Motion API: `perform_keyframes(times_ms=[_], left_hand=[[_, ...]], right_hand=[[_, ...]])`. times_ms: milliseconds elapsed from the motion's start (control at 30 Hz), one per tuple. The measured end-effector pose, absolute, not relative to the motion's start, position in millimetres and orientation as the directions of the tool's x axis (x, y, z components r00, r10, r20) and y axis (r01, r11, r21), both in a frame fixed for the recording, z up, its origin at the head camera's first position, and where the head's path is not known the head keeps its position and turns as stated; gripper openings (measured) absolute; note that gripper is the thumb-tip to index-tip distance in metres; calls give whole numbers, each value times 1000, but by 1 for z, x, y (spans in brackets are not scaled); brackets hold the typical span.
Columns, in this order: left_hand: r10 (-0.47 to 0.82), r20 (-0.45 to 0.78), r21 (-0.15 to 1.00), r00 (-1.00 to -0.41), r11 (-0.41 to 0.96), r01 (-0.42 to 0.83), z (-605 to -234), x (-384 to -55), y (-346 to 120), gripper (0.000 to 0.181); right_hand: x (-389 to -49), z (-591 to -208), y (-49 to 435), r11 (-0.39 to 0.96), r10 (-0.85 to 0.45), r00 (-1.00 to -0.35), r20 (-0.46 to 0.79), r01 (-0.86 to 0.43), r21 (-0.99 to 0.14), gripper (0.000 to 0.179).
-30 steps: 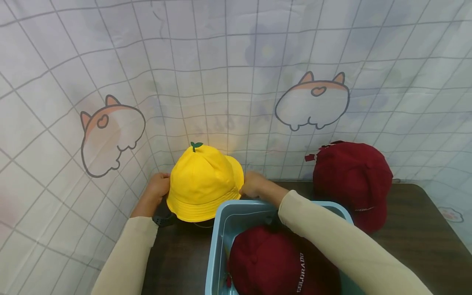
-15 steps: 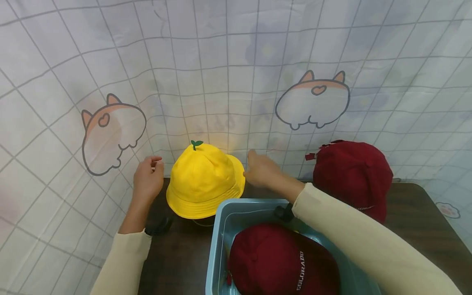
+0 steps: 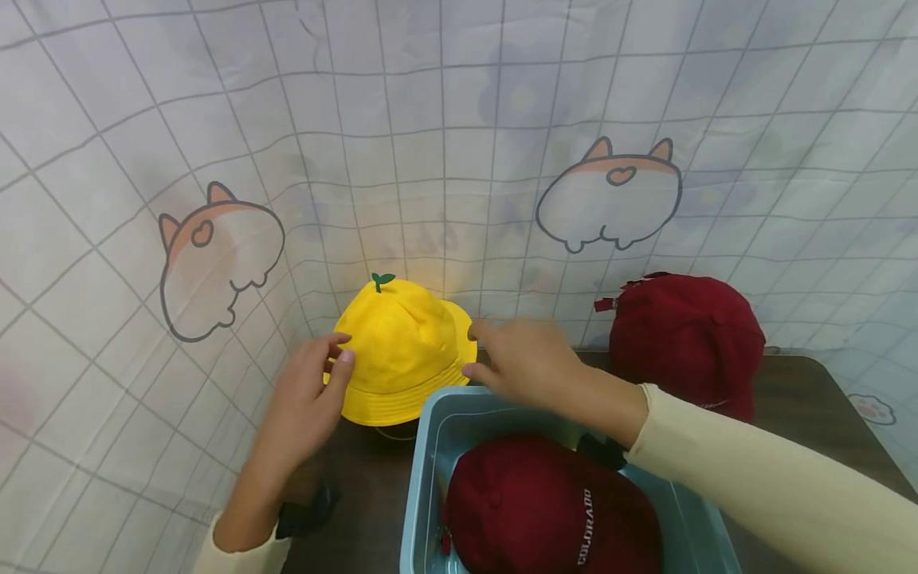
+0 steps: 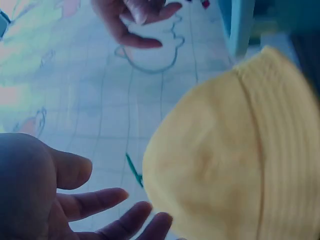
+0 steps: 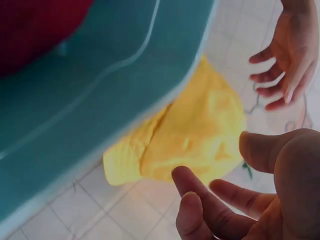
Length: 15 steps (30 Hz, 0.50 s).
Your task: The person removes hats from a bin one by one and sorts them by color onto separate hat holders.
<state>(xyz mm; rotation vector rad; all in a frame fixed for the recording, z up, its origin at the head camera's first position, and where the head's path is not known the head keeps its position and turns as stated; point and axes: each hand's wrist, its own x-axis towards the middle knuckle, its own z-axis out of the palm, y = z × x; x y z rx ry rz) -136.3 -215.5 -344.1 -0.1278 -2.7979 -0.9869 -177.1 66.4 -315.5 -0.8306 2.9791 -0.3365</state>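
Note:
A yellow bucket hat (image 3: 394,351) with a green sprout on its crown sits at the back left, brim down. My left hand (image 3: 304,402) is at its left side, fingers loosely spread and overlapping the hat in the head view; the left wrist view shows the fingertips close to the yellow cloth (image 4: 210,160) with nothing held. On the hat's other side is my right hand (image 3: 531,363), slightly blurred, its relaxed fingers near the brim. From the right wrist, the fingers (image 5: 225,220) appear apart and hold nothing.
A blue plastic bin (image 3: 423,478) stands in front, holding a dark red COLORADO cap (image 3: 516,502). Another dark red cap (image 3: 684,343) sits at the back right of the dark wooden table (image 3: 796,414). A white grid-patterned cloth (image 3: 459,159) hangs behind.
Both hands have let go of the hat's sides and drawn back toward the viewer, the right also shifting rightward. The hat has stayed at about the same spot.

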Motion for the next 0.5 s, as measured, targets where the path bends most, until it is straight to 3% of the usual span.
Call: perform_keyframes(times_ms=[267, 500], left_hand=[[150, 79, 677, -986, 717, 163, -373, -102, -192, 50], [189, 40, 743, -981, 650, 156, -396, -82, -172, 52]], right_hand=[[-145, -330, 75, 737, -661, -744, 95, -668, -106, 46], [-128, -349, 78, 624, -779, -625, 36, -780, -39, 46]])
